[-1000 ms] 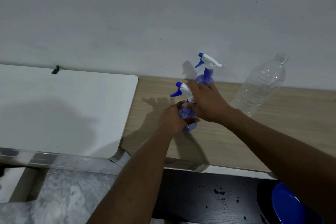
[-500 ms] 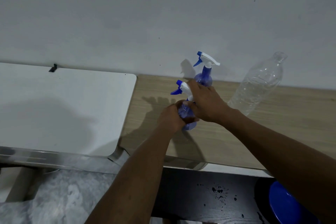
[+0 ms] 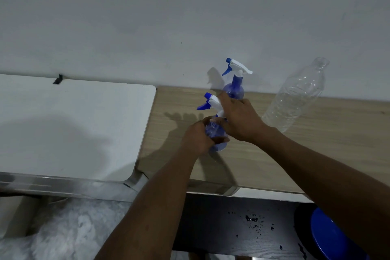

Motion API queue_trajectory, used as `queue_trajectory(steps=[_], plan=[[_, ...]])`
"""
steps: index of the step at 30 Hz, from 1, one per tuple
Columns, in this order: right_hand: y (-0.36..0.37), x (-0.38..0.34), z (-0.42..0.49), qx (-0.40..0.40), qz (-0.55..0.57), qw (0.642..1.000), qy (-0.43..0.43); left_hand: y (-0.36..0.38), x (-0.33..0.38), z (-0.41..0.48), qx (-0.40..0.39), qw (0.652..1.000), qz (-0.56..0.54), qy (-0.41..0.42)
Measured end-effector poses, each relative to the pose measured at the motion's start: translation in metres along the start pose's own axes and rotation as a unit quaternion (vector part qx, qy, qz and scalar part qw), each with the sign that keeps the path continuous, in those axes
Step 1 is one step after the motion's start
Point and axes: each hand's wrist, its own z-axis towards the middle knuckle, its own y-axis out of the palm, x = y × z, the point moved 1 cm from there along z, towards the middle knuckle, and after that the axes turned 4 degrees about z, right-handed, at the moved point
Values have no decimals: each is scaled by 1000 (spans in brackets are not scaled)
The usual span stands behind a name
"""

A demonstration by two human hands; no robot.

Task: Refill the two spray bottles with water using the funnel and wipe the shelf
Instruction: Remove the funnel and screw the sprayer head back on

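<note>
Two blue spray bottles with white and blue trigger heads stand on the wooden shelf (image 3: 295, 154). My left hand (image 3: 198, 137) wraps the body of the near spray bottle (image 3: 213, 131). My right hand (image 3: 240, 120) grips the neck just below its trigger head (image 3: 209, 102). The far spray bottle (image 3: 234, 86) stands untouched by the wall behind my right hand. A clear plastic water bottle (image 3: 295, 95), uncapped and partly filled, stands to the right. No funnel or cloth is in view.
A white board (image 3: 69, 124) lies left of the wooden shelf, with a small black clip (image 3: 58, 79) at the wall. Below the shelf, a dark surface (image 3: 232, 224) carries water drops, and a blue round object (image 3: 329, 236) sits at the lower right.
Both hands stay on the near spray bottle; the right hand's grip has shifted slightly around the neck. Nothing else has moved.
</note>
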Motion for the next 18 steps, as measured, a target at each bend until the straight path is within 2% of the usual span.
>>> queue_trajectory(steps=[3,7,11,15,18], plan=[[2,-1,-2,25,-25,999,-2,1,0,1,6,1000,-19,5],[-1,-3,-2,-15,33,999,0,0,0,1,-10,1000,-23,1],[0,-3,-4,22,-4,1000,-3,4,-4,2,13,1000,-12,-7],[-2,-8,-3,-19,84,996,30,1,1,-2,-7,999,-39,9],[-2,-4,-5,22,161,985,65,0,0,1,-6,999,-53,-9]])
